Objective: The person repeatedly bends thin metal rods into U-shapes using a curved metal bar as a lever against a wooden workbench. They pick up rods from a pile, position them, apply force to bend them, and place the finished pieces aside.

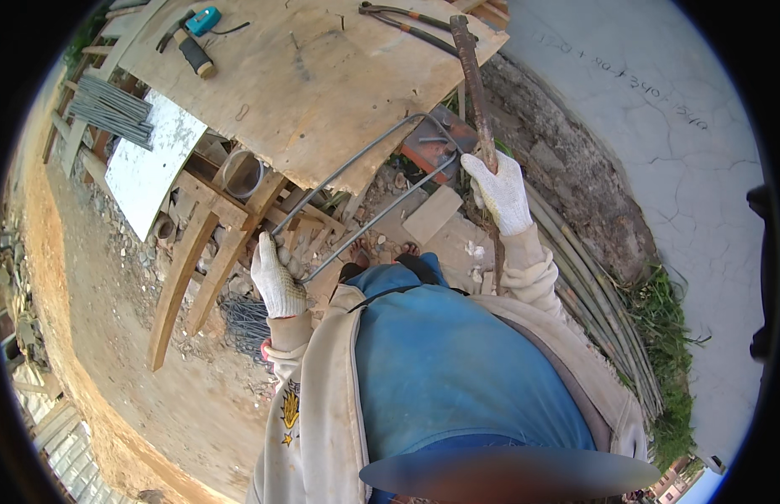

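Note:
My left hand [276, 279], in a white knitted glove, is closed round the near end of a steel rebar stirrup [382, 217], a long narrow rectangle of bent rod. The stirrup's far end rests by an orange-red metal bending block [432, 155] at the plywood's edge. My right hand [501, 195], gloved too, grips a long rusty bar [474, 77]. That bar slants up past the block, and its lower part shows below the hand. Whether the bar touches the stirrup I cannot tell.
On the plywood table [314, 92] lie a hammer [188, 49], a teal tape measure [203, 21] and long-handled cutters [411, 25]. Cut rods [113, 109] are stacked at far left. Curved timbers [184, 286] jut out beside my left hand. Long poles [587, 294] lie along the wall at right.

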Motion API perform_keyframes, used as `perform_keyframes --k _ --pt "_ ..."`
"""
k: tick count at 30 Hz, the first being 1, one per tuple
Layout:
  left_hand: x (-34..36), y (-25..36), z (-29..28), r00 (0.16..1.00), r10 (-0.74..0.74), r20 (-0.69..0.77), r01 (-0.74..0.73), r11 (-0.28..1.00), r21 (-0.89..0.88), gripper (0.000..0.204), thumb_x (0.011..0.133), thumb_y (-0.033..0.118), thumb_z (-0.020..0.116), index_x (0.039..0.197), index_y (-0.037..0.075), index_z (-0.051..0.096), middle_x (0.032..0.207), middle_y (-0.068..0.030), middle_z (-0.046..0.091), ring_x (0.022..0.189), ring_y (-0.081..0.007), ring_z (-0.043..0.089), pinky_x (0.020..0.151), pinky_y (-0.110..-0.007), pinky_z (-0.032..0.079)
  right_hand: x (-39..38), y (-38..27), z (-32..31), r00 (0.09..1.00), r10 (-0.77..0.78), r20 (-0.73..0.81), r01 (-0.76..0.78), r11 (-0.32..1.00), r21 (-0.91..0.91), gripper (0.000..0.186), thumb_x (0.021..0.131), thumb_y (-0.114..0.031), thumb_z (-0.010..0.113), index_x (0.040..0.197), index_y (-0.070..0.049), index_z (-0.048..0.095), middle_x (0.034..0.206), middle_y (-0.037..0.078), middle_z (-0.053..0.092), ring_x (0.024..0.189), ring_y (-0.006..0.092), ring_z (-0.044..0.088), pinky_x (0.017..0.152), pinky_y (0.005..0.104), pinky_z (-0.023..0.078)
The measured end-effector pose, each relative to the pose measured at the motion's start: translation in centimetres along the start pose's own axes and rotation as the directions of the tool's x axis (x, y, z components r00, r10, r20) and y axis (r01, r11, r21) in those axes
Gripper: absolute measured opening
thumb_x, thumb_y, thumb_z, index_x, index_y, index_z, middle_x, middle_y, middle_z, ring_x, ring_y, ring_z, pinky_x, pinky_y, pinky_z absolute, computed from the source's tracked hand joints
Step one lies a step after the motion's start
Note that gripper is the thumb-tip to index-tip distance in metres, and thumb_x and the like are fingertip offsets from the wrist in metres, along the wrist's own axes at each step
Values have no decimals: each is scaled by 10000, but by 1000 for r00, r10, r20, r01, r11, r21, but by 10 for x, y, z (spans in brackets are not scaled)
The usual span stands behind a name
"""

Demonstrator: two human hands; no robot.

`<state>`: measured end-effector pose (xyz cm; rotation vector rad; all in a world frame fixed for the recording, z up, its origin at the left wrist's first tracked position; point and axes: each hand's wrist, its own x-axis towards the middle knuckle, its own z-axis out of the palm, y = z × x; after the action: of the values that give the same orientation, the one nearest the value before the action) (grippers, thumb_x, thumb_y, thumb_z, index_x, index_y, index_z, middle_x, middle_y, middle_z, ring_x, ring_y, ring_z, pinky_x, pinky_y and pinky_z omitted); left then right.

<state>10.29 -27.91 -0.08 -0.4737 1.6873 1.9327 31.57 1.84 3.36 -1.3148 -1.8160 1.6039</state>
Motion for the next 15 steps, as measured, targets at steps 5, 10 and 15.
perform_keyframes --k 5,10,15 --pt "7 1 -3 983 184 22 -182 943 278 353 1069 370 600 854 89 600 609 50 444 457 -61 354 430 -240 293 -3 -4 0 999 31 -12 -31 999 -7 317 941 -336 779 900 -52 644 619 -24 531 498 69 499 466 277 367" --pt "8 4 -6 976 208 59 -215 913 346 386 1068 366 596 829 63 604 621 37 460 484 -49 379 439 -240 309 -7 -8 -5 998 -66 -5 64 975 -213 325 977 -345 738 1016 -35 649 708 -10 545 579 70 483 527 279 402" --pt "11 1 -4 975 222 26 -220 931 293 349 1062 347 616 870 56 638 662 51 487 502 -44 382 445 -234 303 -30 -9 -34 958 -280 -67 224 871 -437 346 974 -294 722 1130 9 657 859 32 583 766 86 467 693 284 438"
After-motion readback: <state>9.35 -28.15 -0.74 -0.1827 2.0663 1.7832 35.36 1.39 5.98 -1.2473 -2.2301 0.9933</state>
